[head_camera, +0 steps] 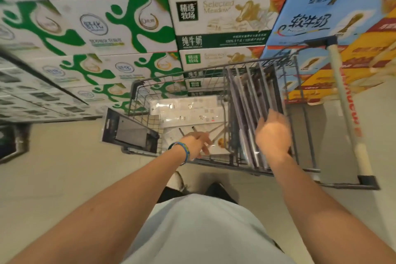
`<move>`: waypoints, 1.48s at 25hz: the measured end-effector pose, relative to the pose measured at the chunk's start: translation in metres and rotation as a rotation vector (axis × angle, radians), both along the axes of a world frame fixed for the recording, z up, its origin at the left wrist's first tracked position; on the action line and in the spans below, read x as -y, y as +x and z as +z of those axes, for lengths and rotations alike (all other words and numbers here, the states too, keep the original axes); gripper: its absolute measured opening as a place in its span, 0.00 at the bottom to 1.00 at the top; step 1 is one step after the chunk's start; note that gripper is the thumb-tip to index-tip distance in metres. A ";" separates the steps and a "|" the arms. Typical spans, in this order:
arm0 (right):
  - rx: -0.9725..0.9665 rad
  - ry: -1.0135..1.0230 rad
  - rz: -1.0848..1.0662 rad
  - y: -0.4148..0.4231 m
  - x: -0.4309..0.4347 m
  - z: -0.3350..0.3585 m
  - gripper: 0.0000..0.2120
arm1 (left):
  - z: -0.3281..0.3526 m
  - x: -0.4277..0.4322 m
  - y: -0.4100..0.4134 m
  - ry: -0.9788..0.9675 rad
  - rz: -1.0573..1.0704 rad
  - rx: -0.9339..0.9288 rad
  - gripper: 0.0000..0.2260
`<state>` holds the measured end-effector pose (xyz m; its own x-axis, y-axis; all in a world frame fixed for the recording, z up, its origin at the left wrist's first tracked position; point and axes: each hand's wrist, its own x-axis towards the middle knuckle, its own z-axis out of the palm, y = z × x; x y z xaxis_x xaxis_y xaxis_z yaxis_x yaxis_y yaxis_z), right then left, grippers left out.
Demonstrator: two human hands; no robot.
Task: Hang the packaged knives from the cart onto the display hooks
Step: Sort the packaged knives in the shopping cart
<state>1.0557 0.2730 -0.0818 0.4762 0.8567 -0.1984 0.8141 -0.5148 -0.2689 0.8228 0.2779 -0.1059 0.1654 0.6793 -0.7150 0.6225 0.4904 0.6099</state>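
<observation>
A grey wire cart stands in front of me. Several packaged knives in grey card stand on edge along the cart's right side. My right hand is on the near end of that row, its fingers curled over the top edges and hidden behind the hand. My left hand, with a blue wristband, reaches into the cart above flat white packages on the bottom, fingers loosely extended and holding nothing. A dark packaged knife leans at the cart's left end. The view is motion-blurred.
Stacked milk cartons fill the wall behind the cart. A blurred dark shelf with small goods runs along the left. The cart's handle is at the right. Beige floor lies on both sides of me.
</observation>
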 end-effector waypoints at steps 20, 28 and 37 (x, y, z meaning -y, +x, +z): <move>0.063 -0.108 0.626 -0.206 0.051 -0.122 0.20 | -0.145 -0.017 -0.192 0.165 -0.586 -0.576 0.28; -0.019 -0.481 0.502 -0.219 0.037 -0.134 0.17 | -0.153 0.010 -0.197 0.234 -0.569 -0.569 0.31; 0.189 -0.594 1.004 -0.258 -0.070 -0.290 0.35 | -0.168 0.009 -0.198 0.184 -0.566 -0.540 0.36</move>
<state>0.7980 0.3430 -0.3716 -0.2932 0.6609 -0.6908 0.9266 0.3744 -0.0352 0.6251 0.2687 -0.2735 0.1831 0.7107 -0.6792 0.9788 -0.0670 0.1937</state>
